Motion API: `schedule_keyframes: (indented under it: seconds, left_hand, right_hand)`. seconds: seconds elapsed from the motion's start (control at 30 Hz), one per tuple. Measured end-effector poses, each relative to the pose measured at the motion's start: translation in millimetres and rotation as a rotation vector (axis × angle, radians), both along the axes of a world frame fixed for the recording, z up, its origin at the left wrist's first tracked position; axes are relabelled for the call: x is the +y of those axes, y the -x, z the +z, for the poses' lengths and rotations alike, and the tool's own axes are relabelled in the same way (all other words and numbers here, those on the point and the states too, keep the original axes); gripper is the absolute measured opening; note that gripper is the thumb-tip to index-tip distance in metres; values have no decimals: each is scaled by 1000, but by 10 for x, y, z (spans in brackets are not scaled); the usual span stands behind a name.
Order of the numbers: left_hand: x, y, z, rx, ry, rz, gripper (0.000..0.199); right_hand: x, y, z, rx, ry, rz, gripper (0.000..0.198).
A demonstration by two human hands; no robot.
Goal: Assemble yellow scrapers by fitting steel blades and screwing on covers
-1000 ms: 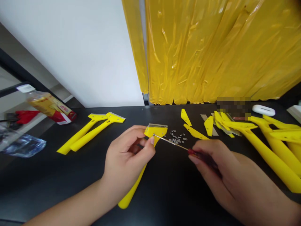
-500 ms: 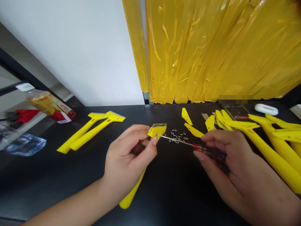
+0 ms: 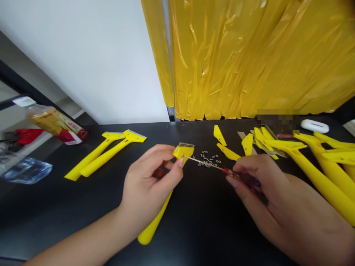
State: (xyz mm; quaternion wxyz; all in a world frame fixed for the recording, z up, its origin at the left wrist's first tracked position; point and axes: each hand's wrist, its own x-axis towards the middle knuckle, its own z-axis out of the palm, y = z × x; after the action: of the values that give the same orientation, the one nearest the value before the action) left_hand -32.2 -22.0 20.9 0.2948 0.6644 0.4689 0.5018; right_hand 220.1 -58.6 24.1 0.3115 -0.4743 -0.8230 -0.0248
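Yellow scraper point(image 3: 159, 212), head point(image 3: 185, 150) clamped in fingers of left hand point(image 3: 148, 181). Slants, long handle point(image 3: 151, 226) down and left, over desk point(image 3: 194, 229). From the right: screwdriver point(image 3: 227, 172), tip at that head, pinched in fingers of right hand point(image 3: 269, 199).

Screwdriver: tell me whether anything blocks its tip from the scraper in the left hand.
Nothing visible does: the tip of the screwdriver reaches the scraper. The left hand has its thumb close by, not in the way.
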Motion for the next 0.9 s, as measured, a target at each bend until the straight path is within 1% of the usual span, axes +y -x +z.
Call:
schedule_keyframes:
  seconds: [0.07, 0.2, 0.3, 0.37, 0.43, 0.57, 0.63, 0.7, 0.8, 0.9]
  left_hand:
    - [3, 0, -6, -5, 7, -6, 13]
    - [7, 14, -24, -7, 44, -31, 12]
    - [3, 27, -41, -4, 34, -30, 14]
    - [-2, 32, -48, 3, 20, -31, 15]
    - [-6, 30, -50, 7, 12, -39, 13]
    - [-14, 15, -63, 8, 37, -61, 7]
    - [-19, 7, -84, 13, 62, -75, 4]
    - [-23, 0, -115, 17, 77, -88, 10]
    - [-33, -8, -166, 9, 97, -100, 19]
    - [-46, -13, -199, -11, 106, -97, 22]
  right_hand:
    - [0, 1, 12, -27, 35, 29, 20]
    - [4, -2, 7, -21, -18, -43, 27]
    - [15, 2, -3, -28, 12, 9, 21]
    - [22, 4, -10, -45, 2, 6, 22]
    - [25, 1, -14, -23, -20, -22, 24]
    - [31, -7, 0, -37, 14, 35, 21]
    - [45, -5, 13, -31, 0, 19, 23]
    - [62, 2, 23, 5, -12, 7, 22]
    - [71, 4, 29, 3, 8, 46, 20]
    - [64, -7, 26, 5, 17, 35, 20]
